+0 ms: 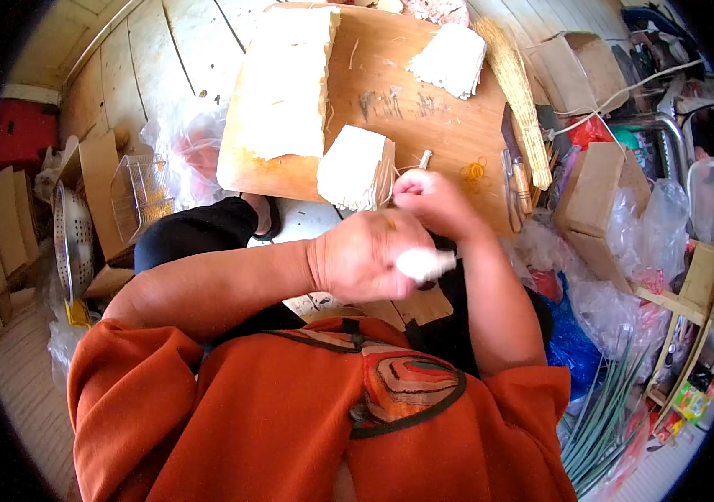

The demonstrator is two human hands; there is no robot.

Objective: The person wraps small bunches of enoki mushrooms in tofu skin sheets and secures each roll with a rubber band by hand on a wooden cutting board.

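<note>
My left hand (367, 255) is closed around a white bundle (424, 264), blurred by motion, that pokes out at its lower right. A thin yellow band seems to cross its fingers. Close beside it, my right hand (434, 202) is curled shut; what lies in its fingers is hidden. Just above the right hand, a small whitish stub (426, 158) shows against the wooden board (390, 92). Nearest to both hands on the board is a stack of white squares (355, 166) with ragged edges. Yellow rubber bands (475, 171) lie to the right.
A large white stack (286, 88) and another small stack (449, 60) lie on the board. A straw brush (518, 92) and wooden-handled tools (522, 186) line its right edge. Cardboard boxes (595, 188) and plastic bags stand at the right; a metal colander (74, 238) stands at the left.
</note>
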